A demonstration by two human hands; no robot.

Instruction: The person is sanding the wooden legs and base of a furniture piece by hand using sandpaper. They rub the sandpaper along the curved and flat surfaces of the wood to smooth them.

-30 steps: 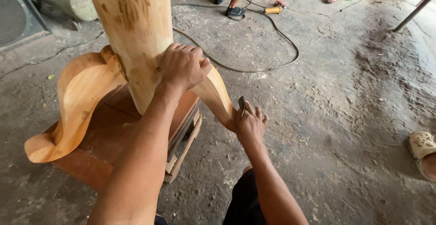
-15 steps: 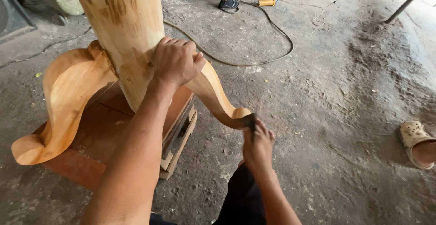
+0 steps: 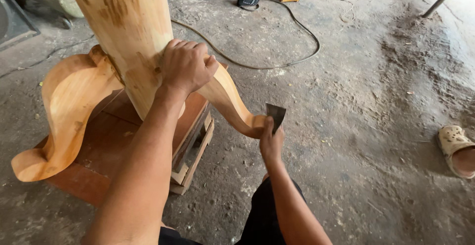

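At the frame's centre, the left hand (image 3: 185, 67) lies flat, fingers curled against the pale wooden column (image 3: 123, 22), whose top is cut off above. Lower right of it, the right hand (image 3: 271, 143) pinches a dark metal scraper blade (image 3: 275, 115) against the curved leg's (image 3: 230, 101) tip (its edge hard to make out). A beige sandal (image 3: 456, 148) sits at the right edge, partly cropped.

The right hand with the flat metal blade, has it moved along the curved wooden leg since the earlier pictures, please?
Yes. The right hand and blade have slid down the curved leg to its curled tip, away from the post.
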